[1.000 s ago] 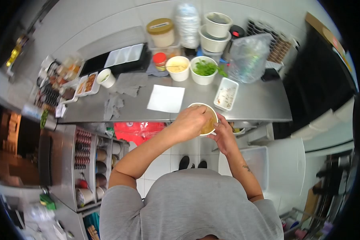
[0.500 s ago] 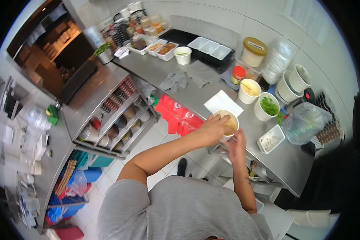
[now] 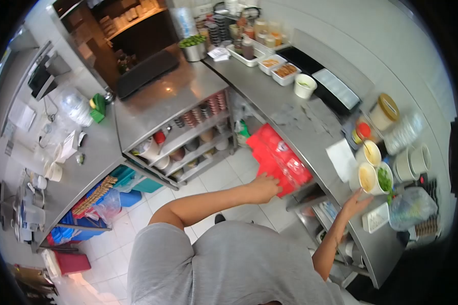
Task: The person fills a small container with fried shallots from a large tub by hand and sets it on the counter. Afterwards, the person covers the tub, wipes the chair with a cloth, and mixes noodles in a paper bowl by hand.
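My left hand is in front of the counter, beside a red plastic bag, its fingers loosely apart and holding nothing I can see. Near the counter's edge, my right hand has its fingers spread, just below a white cup of beige food; whether a fingertip touches it is unclear. That cup stands against a cup of green leaves and a cup of yellow food with a spoon. To their left lies a white sheet. A small white tray sits right of my right hand.
Behind the cups are a red-lidded jar, a gold-lidded tub and a plastic bag. Gray cloths lie farther along the steel counter. Shelves stand at left.
The cup of beige food has left my hands and now stands beside the other cups. My left hand has drawn back left, my right hand has opened, and the view has turned left.
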Available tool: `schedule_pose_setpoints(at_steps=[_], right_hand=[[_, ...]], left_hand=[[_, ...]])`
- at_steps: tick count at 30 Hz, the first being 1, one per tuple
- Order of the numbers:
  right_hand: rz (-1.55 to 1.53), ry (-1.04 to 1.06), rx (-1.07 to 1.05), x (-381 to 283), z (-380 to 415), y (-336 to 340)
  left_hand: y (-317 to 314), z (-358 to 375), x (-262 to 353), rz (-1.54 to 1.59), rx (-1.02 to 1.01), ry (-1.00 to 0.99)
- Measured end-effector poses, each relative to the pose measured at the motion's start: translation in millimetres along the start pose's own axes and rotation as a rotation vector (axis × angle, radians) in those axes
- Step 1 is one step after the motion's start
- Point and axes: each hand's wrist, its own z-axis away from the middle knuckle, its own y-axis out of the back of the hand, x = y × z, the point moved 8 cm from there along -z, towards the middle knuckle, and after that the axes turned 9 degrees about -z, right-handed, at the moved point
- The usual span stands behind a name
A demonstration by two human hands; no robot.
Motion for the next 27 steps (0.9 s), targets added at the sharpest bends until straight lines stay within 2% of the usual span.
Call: schedule_pose_setpoints(at_steps=[3, 4, 6, 7, 8, 11, 12, 15, 16, 19, 22, 25, 27], right_hand=[[-0.063, 0.237, -0.089, -119, 61, -23], [-0.074, 0.381, -0.133, -144, 84, -45], [-0.471, 0.117, -0.428, -167, 130, -100], [-0.654, -0.029, -0.585, -184, 159, -127], [-0.783, -0.087, -0.677, -210, 184, -149], [-0.805, -0.423, -1.036, -244, 260, -212], [-0.808, -0.399, -0.989, -278, 279, -212], [-0.792, -0.064, -1.12, -310, 318, -246], [-0.778, -0.036, -1.122, -320, 326, -253], [-0.756, -0.048, -1.184, -321, 340, -297], [-0.851, -0.36, -1.338, -323, 350, -333], [-0.921, -0.202, -1.318, -335, 351, -369], [-0.898, -0.199, -1.305, -335, 355, -398]], left_hand=[[-10, 66, -51, 0.088, -0.058, 0.157], [-21, 83, -67, 0.116, -0.023, 0.192], [-52, 119, -99, 0.181, 0.046, 0.274], [-44, 142, -106, 0.251, 0.028, 0.336], [-34, 163, -113, 0.32, 0.012, 0.396], [-27, 213, -146, 0.369, 0.048, 0.486], [-23, 225, -159, 0.353, 0.071, 0.496], [3, 271, -203, 0.258, 0.335, 0.647], [22, 287, -214, 0.064, 0.505, 0.617], [29, 331, -267, 0.07, 0.314, 0.796], [70, 384, -313, 0.159, 0.429, 0.873], [116, 443, -355, 0.192, 0.617, 0.944], [156, 479, -375, 0.374, 0.648, 1.099]])
